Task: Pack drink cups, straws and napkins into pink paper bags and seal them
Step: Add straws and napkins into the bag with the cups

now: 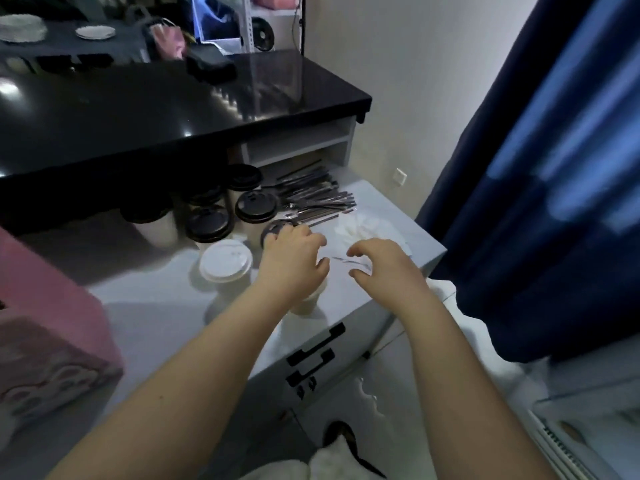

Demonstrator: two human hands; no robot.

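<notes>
Both our hands hover over the counter (356, 303), fingers loosely curled and apart, neither holding anything that we can see. Our left hand (294, 259) is above a cup (308, 301), near the black-lidded cups (254, 206). Our right hand (386, 268) is just in front of the napkins (363, 226). Between the hands lies a single thin straw (349, 261), its long axis running roughly left to right, one end by the right hand's thumb. The right is nearer, so we judge it the one to pinch it. The straw pile (311, 195) lies farther back; the pink bag (45, 323) stands well off to the left.
</notes>
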